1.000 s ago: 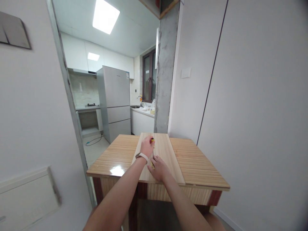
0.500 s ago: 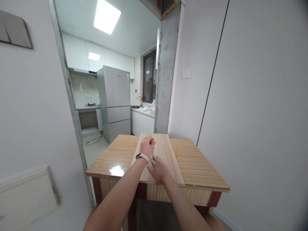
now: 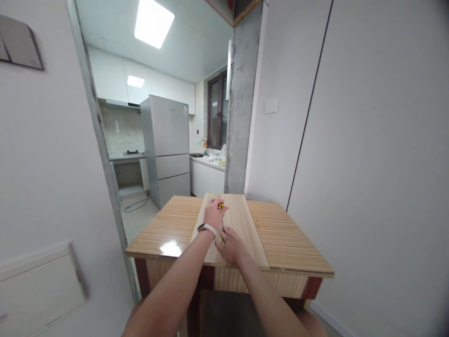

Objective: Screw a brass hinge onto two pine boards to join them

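Observation:
My left hand [image 3: 213, 215], with a pale-banded watch [image 3: 206, 228] at its wrist, closes around a small yellow-and-black hand tool [image 3: 221, 205]. The tool's exact kind is too small to make out. A thin dark line runs from near it toward my right hand [image 3: 233, 245], which lies closer to me on the board. Between that thumb and fingers sits a yellow piece [image 3: 222, 240], largely covered. Whether the two yellow things are joined, I cannot tell. Under both hands is a pale wooden board [image 3: 247, 234], with a thin dark line along its length.
The board lies across a striped wooden table [image 3: 287, 238], its near end at the front edge. Beyond stand a grey fridge [image 3: 171, 131] and a counter with a sink [image 3: 198, 155]. White walls flank the table, and a cable [image 3: 138, 205] lies on the floor.
The fingers of my left hand have shifted slightly around the yellow-and-black tool. My right hand stays in about the same place; the view has moved a little.

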The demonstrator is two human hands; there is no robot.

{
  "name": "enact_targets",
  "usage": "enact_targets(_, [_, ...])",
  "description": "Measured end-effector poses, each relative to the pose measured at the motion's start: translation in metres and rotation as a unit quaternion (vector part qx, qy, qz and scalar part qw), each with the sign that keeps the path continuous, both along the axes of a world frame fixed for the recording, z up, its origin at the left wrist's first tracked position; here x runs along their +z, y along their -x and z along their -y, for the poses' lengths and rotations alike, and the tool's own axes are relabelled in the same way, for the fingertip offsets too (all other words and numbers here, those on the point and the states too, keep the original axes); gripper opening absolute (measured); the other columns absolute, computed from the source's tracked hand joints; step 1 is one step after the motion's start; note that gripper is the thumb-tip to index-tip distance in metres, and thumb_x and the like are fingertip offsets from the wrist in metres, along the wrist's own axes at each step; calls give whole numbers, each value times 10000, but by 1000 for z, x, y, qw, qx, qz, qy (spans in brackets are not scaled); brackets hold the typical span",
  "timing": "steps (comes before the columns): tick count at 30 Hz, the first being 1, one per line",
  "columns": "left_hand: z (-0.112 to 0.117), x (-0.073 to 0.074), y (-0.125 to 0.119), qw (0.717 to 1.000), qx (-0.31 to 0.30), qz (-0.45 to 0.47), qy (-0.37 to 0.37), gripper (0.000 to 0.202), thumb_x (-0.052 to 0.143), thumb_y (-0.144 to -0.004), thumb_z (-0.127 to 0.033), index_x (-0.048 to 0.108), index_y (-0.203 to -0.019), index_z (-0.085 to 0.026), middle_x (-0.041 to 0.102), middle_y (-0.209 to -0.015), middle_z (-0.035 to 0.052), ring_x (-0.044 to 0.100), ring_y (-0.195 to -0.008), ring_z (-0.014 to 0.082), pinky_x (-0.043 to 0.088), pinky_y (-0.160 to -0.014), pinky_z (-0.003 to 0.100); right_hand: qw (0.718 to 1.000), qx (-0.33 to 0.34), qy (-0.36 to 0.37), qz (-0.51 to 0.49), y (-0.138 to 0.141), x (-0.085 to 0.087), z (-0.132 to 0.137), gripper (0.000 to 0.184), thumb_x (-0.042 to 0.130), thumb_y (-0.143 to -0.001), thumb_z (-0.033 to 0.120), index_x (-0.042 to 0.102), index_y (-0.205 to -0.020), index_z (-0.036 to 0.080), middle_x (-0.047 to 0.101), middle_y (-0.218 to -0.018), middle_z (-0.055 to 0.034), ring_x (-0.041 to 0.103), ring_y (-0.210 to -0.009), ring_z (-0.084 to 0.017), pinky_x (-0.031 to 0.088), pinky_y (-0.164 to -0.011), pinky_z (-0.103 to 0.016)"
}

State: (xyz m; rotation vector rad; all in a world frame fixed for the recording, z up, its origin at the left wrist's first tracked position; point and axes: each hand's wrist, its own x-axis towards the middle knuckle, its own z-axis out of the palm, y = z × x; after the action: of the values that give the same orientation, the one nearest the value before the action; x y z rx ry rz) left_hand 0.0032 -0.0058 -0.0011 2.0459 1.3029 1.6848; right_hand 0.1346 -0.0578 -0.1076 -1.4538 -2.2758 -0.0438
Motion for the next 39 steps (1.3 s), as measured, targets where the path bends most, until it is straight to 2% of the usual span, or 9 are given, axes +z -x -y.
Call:
enact_targets(6, [3,5,3,998,51,-32,8,177,744,-850,-190,697,-1015,-233,621,-973,35,620,-819,165,486,-809,299,1000,2,7,-1,-1,-3,-2,675,396,-976,599,471,-1507,187,419,-1571,-147,320,-1466,-291,214,-1198,-460])
enact_targets(13, [2,3,3,998,54,-30,-7,180,729,-849,-173,699,-1016,-232,619,-948,34,615,-812,169,481,-799,298,1000,5,3,-3,-2,-4,-3,652,424,-973,579,474,-1501,199,428,-1565,-149,319,-1467,-291,229,-1187,-487])
enact_targets(20, [2,4,1,999,-12,-35,-15,226,663,-865,-102,697,-1049,-230,638,-970,36,627,-803,156,500,-805,298,1000,7,-22,-13,-1,-5,-2,638,396,-982,599,530,-1453,191,467,-1535,-160,356,-1452,-289,255,-1181,-467])
enact_targets(24, [0,2,3,1000,-20,-16,-9,202,687,-869,-140,704,-1049,-229,631,-962,28,626,-791,144,504,-793,287,1000,4,-23,-12,-1,-6,-2,642,402,-979,598,536,-1448,181,466,-1533,-170,362,-1447,-295,258,-1181,-466])
enact_targets(28, [-2,0,4,1000,5,3,-13,183,768,-831,-211,719,-1006,-227,616,-976,28,618,-794,143,501,-805,292,1000,6,-25,-10,-1,-6,-3,637,418,-977,582,505,-1473,192,462,-1537,-163,350,-1452,-288,258,-1179,-467])
enact_targets(33, [-1,2,3,999,37,-2,-8,161,775,-819,-201,726,-970,-230,599,-926,23,605,-767,149,493,-792,297,1000,3,-20,-10,0,-6,-3,623,445,-971,562,484,-1489,218,457,-1542,-153,339,-1458,-286,255,-1175,-479])
enact_targets(39, [3,2,4,999,46,3,-7,243,768,-820,-189,677,-1042,-232,627,-914,18,617,-791,164,482,-789,301,1000,-1,7,-2,0,-2,-2,635,438,-971,566,472,-1497,213,429,-1564,-145,312,-1473,-278,232,-1185,-472])
